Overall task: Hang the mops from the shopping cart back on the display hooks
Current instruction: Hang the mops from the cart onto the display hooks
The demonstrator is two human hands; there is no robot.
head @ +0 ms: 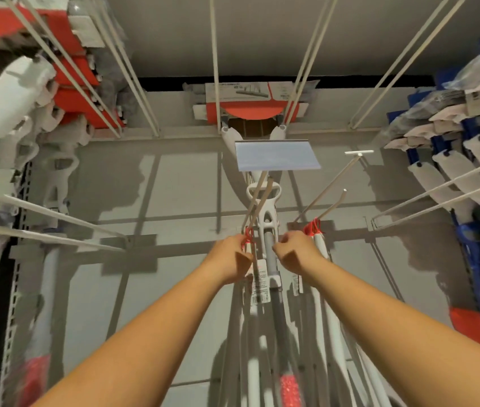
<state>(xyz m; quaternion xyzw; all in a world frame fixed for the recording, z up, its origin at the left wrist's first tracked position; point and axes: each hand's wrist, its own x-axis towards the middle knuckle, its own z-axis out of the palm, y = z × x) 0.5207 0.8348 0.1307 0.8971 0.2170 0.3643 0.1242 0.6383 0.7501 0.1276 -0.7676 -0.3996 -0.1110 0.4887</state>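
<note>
Both my arms reach up to the middle of the display wall. My left hand (234, 255) pinches the red hanging loop (247, 237) at the top of a white mop handle (257, 286), at the base of the centre display hook (257, 198). My right hand (297, 251) is curled beside a grey-handled mop (271, 254) with a white hanger top that hangs on the same hook; whether it grips anything is hard to see. To the right, another white mop (321, 248) hangs by its red loop (312, 227) from a second hook (332, 201).
A blue-grey price label (277, 155) fronts the centre hook. Long bare white hooks (65, 230) jut out at left and right (438, 198). Packaged mop heads in red (74, 98) hang upper left, blue-and-white ones (453, 160) at right. Several mop handles crowd below my wrists.
</note>
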